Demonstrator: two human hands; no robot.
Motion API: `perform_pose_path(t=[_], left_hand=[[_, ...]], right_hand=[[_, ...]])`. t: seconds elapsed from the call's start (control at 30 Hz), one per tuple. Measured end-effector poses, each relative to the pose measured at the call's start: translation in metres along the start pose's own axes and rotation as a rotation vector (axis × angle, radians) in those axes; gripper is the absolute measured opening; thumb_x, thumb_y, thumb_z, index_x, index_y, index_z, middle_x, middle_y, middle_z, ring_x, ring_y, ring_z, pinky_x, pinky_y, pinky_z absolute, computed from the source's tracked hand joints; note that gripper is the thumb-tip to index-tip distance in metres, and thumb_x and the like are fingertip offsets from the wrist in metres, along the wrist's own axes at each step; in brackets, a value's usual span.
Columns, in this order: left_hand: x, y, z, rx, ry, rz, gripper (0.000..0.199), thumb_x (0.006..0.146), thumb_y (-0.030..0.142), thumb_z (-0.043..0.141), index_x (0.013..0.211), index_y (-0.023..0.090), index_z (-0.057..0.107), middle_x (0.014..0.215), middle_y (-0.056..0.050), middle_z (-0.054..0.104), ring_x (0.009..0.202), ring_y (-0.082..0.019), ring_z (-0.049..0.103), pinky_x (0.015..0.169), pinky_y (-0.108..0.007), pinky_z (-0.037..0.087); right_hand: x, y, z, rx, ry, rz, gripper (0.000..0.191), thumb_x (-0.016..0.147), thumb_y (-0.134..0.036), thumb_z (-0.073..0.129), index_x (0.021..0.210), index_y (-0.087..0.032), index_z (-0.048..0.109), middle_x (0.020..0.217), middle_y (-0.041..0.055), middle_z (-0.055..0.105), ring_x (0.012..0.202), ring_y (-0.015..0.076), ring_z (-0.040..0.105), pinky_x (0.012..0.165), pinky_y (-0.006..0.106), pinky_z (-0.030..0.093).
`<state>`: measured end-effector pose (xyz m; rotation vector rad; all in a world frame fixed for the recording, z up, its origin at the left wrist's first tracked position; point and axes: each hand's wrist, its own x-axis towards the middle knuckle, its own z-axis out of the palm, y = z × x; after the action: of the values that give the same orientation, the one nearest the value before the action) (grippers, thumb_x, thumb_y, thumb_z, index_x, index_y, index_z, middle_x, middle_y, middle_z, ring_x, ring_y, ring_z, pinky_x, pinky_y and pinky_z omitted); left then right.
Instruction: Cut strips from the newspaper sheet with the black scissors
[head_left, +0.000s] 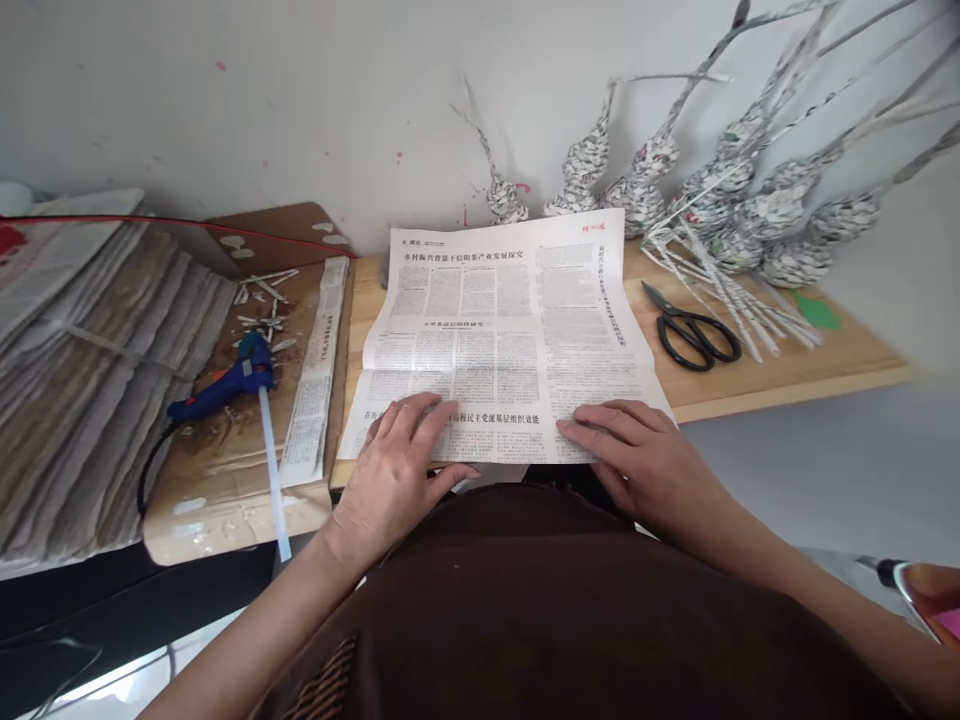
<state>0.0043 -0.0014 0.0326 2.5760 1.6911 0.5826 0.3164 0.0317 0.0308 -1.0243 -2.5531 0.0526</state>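
A sheet of newspaper [487,330] lies spread in front of me, its near edge at my body. My left hand [397,460] holds that edge on the left, fingers on the print and thumb stretched along the paper's border. On the right, my right hand [637,450] has its fingers over the same edge, with the thumb partly hidden below it. Black-handled scissors [686,330] rest to the right of the sheet. A narrow stack of cut newspaper strips [315,380] is left of it.
Left are a blue glue gun [232,380] with a long glue stick, cardboard [202,500] under it and a tall newspaper pile [97,370]. Rolled paper sticks [727,290] and woven paper gourds [750,200] line the right back by the wall. The wooden table [832,355] ends at right.
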Motion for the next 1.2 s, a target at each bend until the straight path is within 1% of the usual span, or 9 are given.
perform_pose_path(t=[0.13,0.23,0.4,0.53,0.67,0.73,0.9,1.03,1.2], left_hand=[[-0.008,-0.014,-0.011,-0.063,-0.028,-0.039,0.079,0.082,0.051,0.073,0.145,0.021,0.037,0.134,-0.017,0.058,0.126,-0.034,0.054,0.104,-0.056,0.049],[-0.012,-0.019,-0.015,-0.075,-0.03,-0.071,0.08,0.081,0.051,0.074,0.145,0.021,0.037,0.134,-0.016,0.058,0.126,-0.033,0.055,0.104,-0.055,0.05],[-0.012,-0.014,-0.01,-0.042,0.003,-0.044,0.066,0.085,0.048,0.072,0.141,0.023,0.047,0.137,-0.016,0.056,0.129,-0.033,0.053,0.107,-0.056,0.047],[-0.013,-0.011,-0.007,0.011,0.069,-0.013,0.065,0.082,0.055,0.072,0.134,0.018,0.055,0.13,-0.016,0.063,0.123,-0.033,0.058,0.104,-0.053,0.05],[-0.019,-0.012,-0.009,0.087,0.175,0.012,0.06,0.079,0.057,0.074,0.123,0.017,0.062,0.117,-0.012,0.071,0.108,-0.028,0.067,0.093,-0.043,0.057],[-0.021,-0.011,-0.01,0.12,0.193,-0.003,0.058,0.079,0.058,0.074,0.12,0.018,0.065,0.115,-0.012,0.072,0.103,-0.028,0.068,0.087,-0.041,0.058],[-0.017,-0.007,-0.009,0.152,0.143,-0.035,0.057,0.082,0.058,0.07,0.125,0.02,0.064,0.113,-0.011,0.074,0.102,-0.03,0.067,0.083,-0.042,0.058],[-0.013,-0.006,-0.007,0.129,0.086,-0.021,0.059,0.085,0.056,0.067,0.131,0.02,0.06,0.114,-0.013,0.071,0.107,-0.033,0.063,0.09,-0.05,0.055],[-0.011,-0.005,-0.005,0.093,0.038,-0.032,0.052,0.088,0.052,0.065,0.128,0.019,0.061,0.116,-0.014,0.065,0.108,-0.032,0.061,0.092,-0.052,0.055]], right_hand=[[-0.002,0.002,0.001,0.03,0.018,0.017,0.039,0.092,-0.009,0.053,0.126,-0.021,0.068,0.124,0.0104,0.069,0.11,0.0291,0.06,0.095,0.049,0.053],[-0.001,0.003,0.001,0.036,0.017,0.009,0.039,0.093,-0.008,0.053,0.126,-0.02,0.068,0.123,0.0107,0.069,0.109,0.0286,0.06,0.096,0.049,0.053],[0.0,0.005,0.001,0.038,0.031,-0.001,0.038,0.093,-0.007,0.052,0.125,-0.02,0.069,0.12,0.0111,0.07,0.107,0.0276,0.062,0.095,0.046,0.053],[-0.001,0.007,0.002,-0.009,0.02,-0.029,0.038,0.094,-0.006,0.05,0.125,-0.019,0.068,0.12,0.0111,0.07,0.108,0.028,0.061,0.093,0.046,0.053],[-0.002,0.006,0.0,-0.104,-0.015,-0.021,0.04,0.094,-0.007,0.049,0.126,-0.022,0.067,0.122,0.0092,0.071,0.109,0.0309,0.062,0.083,0.047,0.053],[-0.002,0.006,-0.002,-0.103,-0.029,-0.021,0.042,0.093,-0.006,0.048,0.127,-0.023,0.066,0.123,0.009,0.07,0.11,0.0309,0.062,0.084,0.047,0.053],[0.001,0.007,-0.005,-0.075,-0.043,-0.06,0.045,0.091,-0.005,0.046,0.129,-0.02,0.065,0.123,0.0106,0.07,0.11,0.0295,0.063,0.09,0.046,0.055],[-0.001,0.007,-0.004,-0.131,-0.032,-0.02,0.04,0.095,-0.013,0.046,0.129,-0.021,0.064,0.12,0.0094,0.071,0.107,0.0296,0.064,0.075,0.042,0.059],[-0.007,0.005,-0.002,-0.19,-0.011,0.05,0.035,0.097,-0.02,0.047,0.127,-0.025,0.066,0.121,0.0068,0.071,0.104,0.0287,0.065,0.064,0.037,0.056]])
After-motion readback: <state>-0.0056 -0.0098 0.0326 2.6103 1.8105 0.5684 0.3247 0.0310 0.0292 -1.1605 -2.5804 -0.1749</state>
